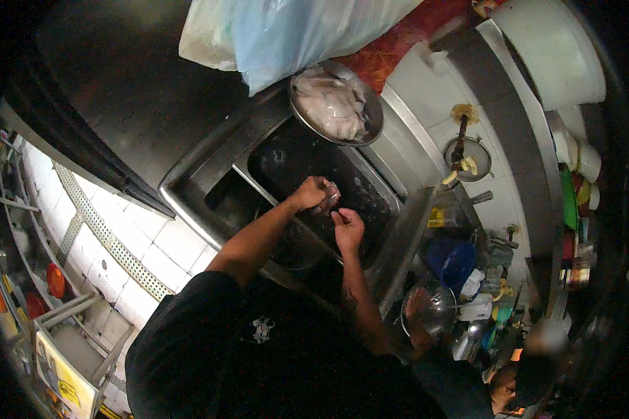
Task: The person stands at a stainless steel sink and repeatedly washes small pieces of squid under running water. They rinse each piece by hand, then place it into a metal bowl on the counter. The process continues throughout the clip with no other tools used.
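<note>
Over the dark basin of a metal sink point(370, 188), my left hand point(310, 193) is closed around a small, wet, pinkish piece of seafood point(326, 203), perhaps squid. Just to its right, my right hand point(349, 229) has its fingertips pinched at the lower edge of that same piece. What exactly lies between those fingertips is too small to make out. Beyond my hands, at the sink's far rim, a round metal bowl point(379, 129) holds a heap of pale, glossy pieces point(328, 105) that look like squid or fish.
A divider point(258, 186) splits the sink. Plastic bags point(293, 35) lie behind the bowl. A tap point(460, 143) juts from the tiled wall at right. A co-worker's arm point(418, 318) reaches by a shiny bowl point(437, 307) and a blue tub point(451, 262). A dark counter point(140, 91) spreads left.
</note>
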